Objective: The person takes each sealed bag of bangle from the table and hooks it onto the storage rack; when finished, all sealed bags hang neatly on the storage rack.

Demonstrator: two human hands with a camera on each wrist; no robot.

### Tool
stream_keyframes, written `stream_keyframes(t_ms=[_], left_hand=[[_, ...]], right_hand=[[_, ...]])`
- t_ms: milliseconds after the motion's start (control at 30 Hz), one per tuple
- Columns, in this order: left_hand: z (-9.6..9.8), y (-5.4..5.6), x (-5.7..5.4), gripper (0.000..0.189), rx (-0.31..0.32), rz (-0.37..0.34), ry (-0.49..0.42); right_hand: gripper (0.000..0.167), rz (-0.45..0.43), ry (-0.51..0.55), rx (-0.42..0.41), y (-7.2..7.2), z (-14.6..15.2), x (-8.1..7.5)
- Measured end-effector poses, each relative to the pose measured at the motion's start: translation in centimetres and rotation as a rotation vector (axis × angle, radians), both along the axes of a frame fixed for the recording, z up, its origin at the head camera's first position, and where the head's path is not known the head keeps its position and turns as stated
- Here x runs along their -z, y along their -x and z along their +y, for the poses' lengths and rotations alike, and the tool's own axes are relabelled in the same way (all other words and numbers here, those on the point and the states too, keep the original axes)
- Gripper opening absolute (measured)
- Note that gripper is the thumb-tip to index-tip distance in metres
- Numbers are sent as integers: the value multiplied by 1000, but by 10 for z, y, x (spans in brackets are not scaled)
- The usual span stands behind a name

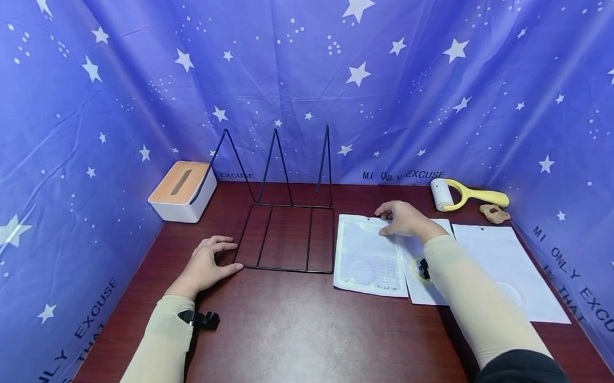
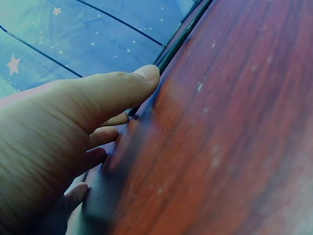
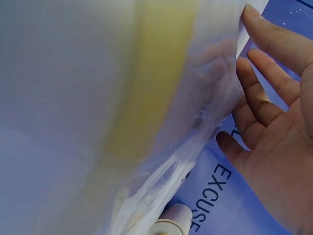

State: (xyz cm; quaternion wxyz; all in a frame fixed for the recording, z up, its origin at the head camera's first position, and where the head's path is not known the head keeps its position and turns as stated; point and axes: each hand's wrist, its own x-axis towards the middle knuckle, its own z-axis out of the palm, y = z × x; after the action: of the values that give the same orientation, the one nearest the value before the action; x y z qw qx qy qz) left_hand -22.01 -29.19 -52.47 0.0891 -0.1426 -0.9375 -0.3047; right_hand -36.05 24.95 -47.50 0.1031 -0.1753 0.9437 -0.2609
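Note:
A black wire rack [image 1: 288,269] with upright triangular dividers stands on the table. My left hand [image 1: 207,267] is at its front left corner, thumb tip touching the wire and the other fingers slightly bent along the left side. In the left wrist view the thumb [image 2: 122,88] lies against the dark wire. My right hand [image 1: 404,220] is over the top edges of the left white pouch [image 1: 366,257] and the middle pouch [image 1: 410,293], thumb and fingers apart. In the right wrist view a glossy pouch [image 3: 58,122] with a yellow band fills the left side, beside the fingers.
Another white pouch [image 1: 489,251] lies at the right. Behind are a yellow-handled lint roller [image 1: 443,194] and a small brown object [image 1: 494,213]. A white tissue box [image 1: 180,211] with a wooden lid stands back left. Starry blue cloth [image 1: 291,71] encloses the table.

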Motion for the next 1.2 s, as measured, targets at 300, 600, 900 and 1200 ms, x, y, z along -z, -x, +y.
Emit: stream_keyframes(t_ms=[300,600,900,1200], left_hand=[[0,0,-1,58,-1,-2,3],[0,1,-1,59,3,-5,0],[0,1,1,59,2,-15,2],[-1,2,2,59,2,-11,3]], right_hand=[[52,-28,-29,-6,1,-1,-1],[27,-42,-9,-2,2,-1,0],[16,-20,22,-18,1,-2,3],[18,66,101,-2,-1,-3,1]])
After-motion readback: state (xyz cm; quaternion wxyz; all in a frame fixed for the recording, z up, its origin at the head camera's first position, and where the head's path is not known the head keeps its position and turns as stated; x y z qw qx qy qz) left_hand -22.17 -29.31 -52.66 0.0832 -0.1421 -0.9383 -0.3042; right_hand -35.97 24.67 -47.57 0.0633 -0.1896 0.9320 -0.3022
